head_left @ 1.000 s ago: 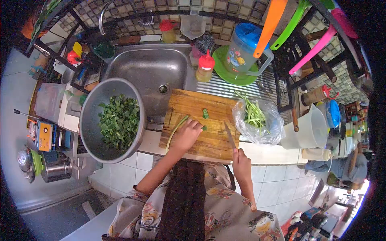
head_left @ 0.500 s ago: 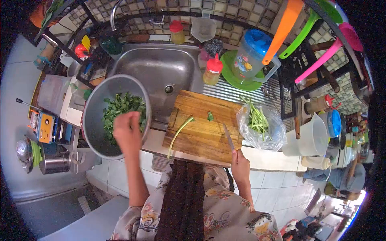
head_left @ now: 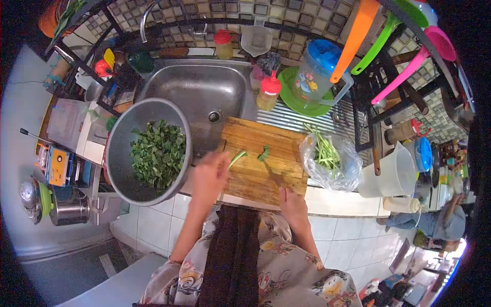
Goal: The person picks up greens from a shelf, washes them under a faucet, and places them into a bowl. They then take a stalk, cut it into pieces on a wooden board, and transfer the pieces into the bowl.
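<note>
Kitchen, at the sink: person in a patterned garment works w/ both hands over a wooden cutting board [head_left: 286,138]. R hand [head_left: 293,202] is closed round the handle of a knife [head_left: 273,175], blade slanting fwd & left across the board, tip just beside a small pc of cut greens [head_left: 263,153]; contact btwn the two can't be made out. L hand [head_left: 209,171], blurred, hangs at the board's left edge w/ fingers drawn in, nr a green stalk [head_left: 238,157] that lies on the board & runs partly out of sight behind it; can't tell whether the fingers grip or touch it. At far left, a big grey bowl [head_left: 118,156] holds a heap of chopped greens [head_left: 158,156], beside the metal sink [head_left: 189,87]. On the board's right, a clear plastic bag [head_left: 351,166] lies open w/ a bunch of pale stems [head_left: 326,153] in it, nr the front strip of the white table [head_left: 348,203]. Behind: a red-capped bottle [head_left: 267,95] & a blue-lidded jug [head_left: 309,82] on a green plate [head_left: 287,84]
</note>
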`<state>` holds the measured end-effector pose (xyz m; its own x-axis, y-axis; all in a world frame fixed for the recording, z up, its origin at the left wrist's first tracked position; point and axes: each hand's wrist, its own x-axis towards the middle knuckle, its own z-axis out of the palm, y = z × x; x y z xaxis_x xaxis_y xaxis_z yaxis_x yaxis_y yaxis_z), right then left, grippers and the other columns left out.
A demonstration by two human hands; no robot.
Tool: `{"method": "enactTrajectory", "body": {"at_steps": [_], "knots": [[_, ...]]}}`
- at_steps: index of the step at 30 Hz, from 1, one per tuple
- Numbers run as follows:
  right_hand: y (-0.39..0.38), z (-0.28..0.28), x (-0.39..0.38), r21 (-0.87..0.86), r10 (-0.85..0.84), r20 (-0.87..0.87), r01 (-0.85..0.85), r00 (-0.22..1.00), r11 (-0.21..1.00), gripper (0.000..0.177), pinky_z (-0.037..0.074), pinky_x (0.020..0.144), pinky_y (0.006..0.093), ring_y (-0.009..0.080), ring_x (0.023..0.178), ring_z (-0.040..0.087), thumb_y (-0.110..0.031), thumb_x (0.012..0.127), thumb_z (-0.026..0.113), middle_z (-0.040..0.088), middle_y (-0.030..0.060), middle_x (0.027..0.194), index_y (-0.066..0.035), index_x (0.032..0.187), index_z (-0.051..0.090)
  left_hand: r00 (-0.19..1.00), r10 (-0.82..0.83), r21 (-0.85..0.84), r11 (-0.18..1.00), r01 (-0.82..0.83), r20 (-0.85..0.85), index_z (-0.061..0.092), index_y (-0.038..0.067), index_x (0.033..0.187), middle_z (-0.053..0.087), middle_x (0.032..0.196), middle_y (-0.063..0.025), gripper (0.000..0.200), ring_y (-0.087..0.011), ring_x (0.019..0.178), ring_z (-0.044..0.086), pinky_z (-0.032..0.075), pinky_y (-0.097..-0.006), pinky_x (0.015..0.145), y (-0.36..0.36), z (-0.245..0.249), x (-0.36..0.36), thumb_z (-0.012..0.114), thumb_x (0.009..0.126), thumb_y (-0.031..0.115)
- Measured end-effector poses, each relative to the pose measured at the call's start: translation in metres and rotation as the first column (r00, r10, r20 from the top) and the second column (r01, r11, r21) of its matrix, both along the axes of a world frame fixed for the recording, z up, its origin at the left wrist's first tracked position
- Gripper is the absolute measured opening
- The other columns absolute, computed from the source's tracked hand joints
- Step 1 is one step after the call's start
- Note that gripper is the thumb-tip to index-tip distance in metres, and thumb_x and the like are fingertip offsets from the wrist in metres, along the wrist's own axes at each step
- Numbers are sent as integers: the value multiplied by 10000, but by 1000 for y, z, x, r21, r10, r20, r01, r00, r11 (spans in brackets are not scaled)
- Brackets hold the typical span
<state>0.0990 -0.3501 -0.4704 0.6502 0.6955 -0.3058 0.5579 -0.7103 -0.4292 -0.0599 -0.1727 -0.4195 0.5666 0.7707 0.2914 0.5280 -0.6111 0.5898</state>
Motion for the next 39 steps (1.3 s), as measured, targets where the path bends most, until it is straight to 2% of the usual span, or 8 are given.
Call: {"method": "enactTrajectory", "body": {"at_steps": [4,6,12,18,23,34,37,39], "knots": [[-10,24,-3,55,-35,-74,39,997,998,363,449,645,513,446,734,575,-333,927,386,591,266,744,-21,874,564,993,-117,-190,976,108,-33,615,61,1001,618,895,-140,204,-305,793,599,492,-393,681,-18,-31,34,553,814,116],[-9,26,-1,44,-72,-89,76,993,996,361,447,636,512,445,725,575,-334,926,387,593,261,743,-23,875,563,967,-246,88,964,251,-65,611,49,1027,614,971,-103,243,-272,899,575,471,-389,751,-21,-50,44,550,807,132],[11,-7,8,31,-8,75,5,997,1000,388,490,599,505,409,674,611,-390,928,357,617,210,698,-62,988,556,929,-165,172,958,231,-331,580,48,1109,557,1140,-24,344,-225,1000,495,407,-360,850,-38,-78,64,559,809,215],[20,-22,3,39,94,292,-110,952,993,363,496,515,478,364,545,613,-385,926,372,606,165,590,-70,964,548,938,-131,212,955,206,-320,594,55,1095,562,1124,-16,346,-206,983,500,410,-359,817,-41,-86,66,577,797,229],[33,-27,-11,-10,43,378,-42,925,999,383,512,466,441,334,522,618,-390,926,374,607,159,578,-51,915,553,945,-94,310,930,195,-312,616,47,1049,576,1092,-9,325,-188,943,515,424,-341,761,-40,-92,68,562,757,180],[-6,-19,-11,-96,23,175,-6,984,995,388,509,553,483,400,627,619,-389,930,364,606,215,634,-43,919,540,954,-110,336,919,205,-279,638,65,969,586,1032,2,260,-182,917,517,427,-336,747,-25,-97,70,535,738,123],[-24,-15,-10,-71,-2,145,13,989,997,386,507,531,489,404,624,617,-391,933,351,610,223,664,-53,926,537,931,-209,265,919,292,-299,638,75,918,584,1002,11,216,-179,935,513,420,-330,773,-8,-90,77,537,731,112],[-30,-15,-9,-86,12,100,-4,995,996,382,506,537,491,417,642,615,-392,934,347,609,236,681,-57,937,530,915,-330,363,844,396,-232,624,83,906,581,957,8,203,-181,941,509,415,-331,790,4,-86,82,541,722,106]]}}
